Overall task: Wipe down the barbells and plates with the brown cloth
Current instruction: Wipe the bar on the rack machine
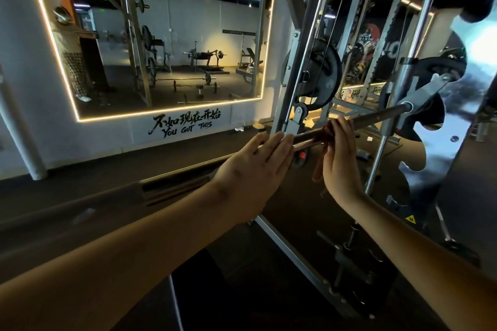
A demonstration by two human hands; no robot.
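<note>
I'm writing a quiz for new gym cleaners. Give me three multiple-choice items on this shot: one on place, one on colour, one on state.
1. Where is the cloth?
A on the floor
B on the bar, at the right hand
C on a shelf

2. What colour is the cloth?
A brown
B white
C blue

3. How are the left hand's fingers?
A in a fist
B straight
C curled round a plate

Answers:
1. B, it drapes over the bar.
2. A, it looks reddish-brown.
3. B, they lie flat by the bar.
</note>
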